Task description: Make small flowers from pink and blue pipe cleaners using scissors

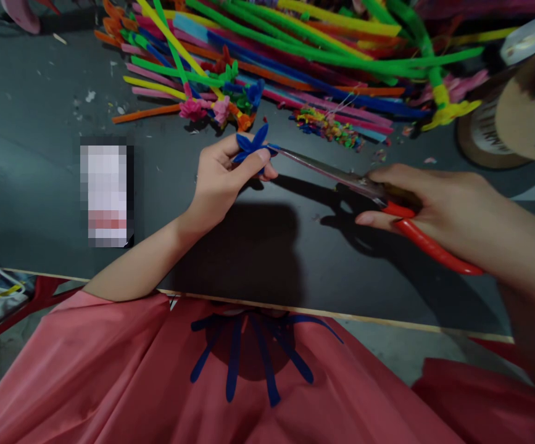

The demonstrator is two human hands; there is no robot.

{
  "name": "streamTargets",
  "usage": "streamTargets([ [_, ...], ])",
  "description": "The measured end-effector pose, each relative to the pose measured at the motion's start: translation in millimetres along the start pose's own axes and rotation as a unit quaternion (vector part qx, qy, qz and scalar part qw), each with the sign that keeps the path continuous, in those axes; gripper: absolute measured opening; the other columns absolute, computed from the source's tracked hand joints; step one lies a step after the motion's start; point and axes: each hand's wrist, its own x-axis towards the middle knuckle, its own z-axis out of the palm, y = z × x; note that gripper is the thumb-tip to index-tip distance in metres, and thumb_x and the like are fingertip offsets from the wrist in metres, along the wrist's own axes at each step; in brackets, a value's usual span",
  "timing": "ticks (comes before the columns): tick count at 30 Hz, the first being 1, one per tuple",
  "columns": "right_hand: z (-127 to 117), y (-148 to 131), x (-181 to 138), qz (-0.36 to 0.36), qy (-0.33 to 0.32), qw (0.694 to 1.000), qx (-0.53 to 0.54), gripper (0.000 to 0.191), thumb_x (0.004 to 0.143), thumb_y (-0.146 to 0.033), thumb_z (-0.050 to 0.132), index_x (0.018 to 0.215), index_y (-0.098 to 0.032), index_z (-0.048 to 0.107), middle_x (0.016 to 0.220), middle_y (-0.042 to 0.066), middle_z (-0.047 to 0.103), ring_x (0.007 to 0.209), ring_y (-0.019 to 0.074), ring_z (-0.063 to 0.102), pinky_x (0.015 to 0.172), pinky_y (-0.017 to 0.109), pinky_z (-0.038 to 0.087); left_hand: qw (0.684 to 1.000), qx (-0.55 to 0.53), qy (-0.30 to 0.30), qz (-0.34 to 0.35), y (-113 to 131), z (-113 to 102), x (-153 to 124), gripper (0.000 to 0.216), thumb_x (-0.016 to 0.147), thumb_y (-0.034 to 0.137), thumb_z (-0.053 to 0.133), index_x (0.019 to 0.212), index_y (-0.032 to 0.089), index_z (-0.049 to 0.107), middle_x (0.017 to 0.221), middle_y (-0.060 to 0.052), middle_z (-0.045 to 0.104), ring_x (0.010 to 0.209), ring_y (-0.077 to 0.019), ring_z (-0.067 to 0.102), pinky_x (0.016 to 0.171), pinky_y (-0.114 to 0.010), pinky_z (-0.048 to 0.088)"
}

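Note:
My left hand [223,179] is closed around a small blue pipe-cleaner flower [251,145], pinching it between thumb and fingers above the dark table [40,160]. My right hand [438,206] grips red-handled scissors [378,200]; their long blades reach left and their tip touches the blue flower. Several blue pipe-cleaner pieces [253,354] lie on the pink cloth [123,382] across my lap.
A heap of coloured pipe cleaners [295,55] covers the far side of the table, with finished small flowers [216,108] and tiny coloured scraps [327,126] in front of it. Tape rolls [521,117] stand at the right. A blurred phone-like object [107,192] lies at the left.

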Motion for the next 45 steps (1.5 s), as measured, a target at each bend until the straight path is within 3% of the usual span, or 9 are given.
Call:
streamTargets([
  [9,1,-1,-1,-0.006,0.011,1.0,-0.013,0.048,0.082,-0.065,0.042,0.098,-0.022,0.055,0.071,0.0,0.057,0.056,0.0117,0.052,0.054,0.022,0.036,1.0,0.003,0.0,0.031,-3,0,1,0.015,0.08,0.033,0.062,0.073,0.02,0.063,0.063,0.006,0.067,0.058,-0.0034,0.063,0.057,-0.016,0.054],
  [19,2,-2,-3,-0.012,0.021,0.999,-0.027,0.047,0.084,-0.063,0.042,0.099,-0.022,0.056,0.072,0.0,0.058,0.056,0.0128,0.054,0.053,0.023,0.034,1.0,0.017,0.0,0.008,1,1,-1,0.016,0.079,0.034,0.063,0.071,0.02,0.063,0.064,0.005,0.068,0.059,-0.0043,0.064,0.058,-0.017,0.055],
  [25,1,6,-7,0.034,0.053,0.994,-0.086,0.065,0.082,-0.071,0.03,0.106,-0.019,0.058,0.069,0.004,0.059,0.06,0.0185,0.056,0.055,0.026,0.036,1.0,0.009,0.001,0.005,-2,1,1,0.017,0.08,0.035,0.062,0.075,0.019,0.064,0.064,0.005,0.068,0.058,-0.0036,0.064,0.057,-0.016,0.055],
  [29,-2,8,-6,0.108,-0.014,0.982,-0.155,0.074,0.08,-0.075,0.024,0.116,-0.018,0.053,0.091,0.013,0.064,0.076,0.0284,0.062,0.056,0.031,0.037,1.0,-0.019,0.007,-0.009,-3,1,1,0.02,0.08,0.038,0.061,0.079,0.019,0.063,0.065,0.004,0.069,0.058,-0.0044,0.065,0.057,-0.017,0.055],
  [33,-5,5,-5,0.158,-0.088,0.964,-0.197,0.078,0.079,-0.076,0.02,0.122,-0.017,0.048,0.097,0.016,0.062,0.08,0.0324,0.062,0.055,0.033,0.036,0.999,-0.02,0.004,-0.034,-4,2,1,0.026,0.081,0.044,0.059,0.084,0.018,0.063,0.066,0.002,0.07,0.058,-0.0059,0.066,0.06,-0.019,0.056],
  [38,-6,6,-6,0.155,-0.056,0.978,-0.125,0.077,0.077,-0.079,0.021,0.116,-0.02,0.051,0.09,0.012,0.062,0.075,0.0257,0.058,0.057,0.031,0.037,1.0,-0.015,0.001,-0.024,-7,2,3,0.028,0.079,0.046,0.06,0.084,0.018,0.062,0.068,0.002,0.071,0.058,-0.006,0.066,0.06,-0.019,0.056],
  [41,-6,8,-5,0.114,-0.037,0.992,-0.04,0.076,0.075,-0.081,0.025,0.112,-0.022,0.054,0.081,0.007,0.059,0.067,0.0197,0.055,0.059,0.029,0.039,1.0,-0.012,-0.009,-0.017,-7,3,2,0.027,0.078,0.045,0.061,0.083,0.019,0.062,0.069,0.002,0.071,0.06,-0.006,0.066,0.062,-0.02,0.057],
  [45,-6,9,-3,0.061,-0.034,0.997,-0.016,0.072,0.075,-0.08,0.027,0.109,-0.023,0.056,0.077,0.005,0.059,0.064,0.0179,0.054,0.058,0.028,0.039,1.0,-0.009,-0.023,-0.007,-5,3,1,0.023,0.078,0.042,0.062,0.08,0.019,0.062,0.069,0.003,0.071,0.06,-0.0052,0.066,0.062,-0.018,0.056],
])
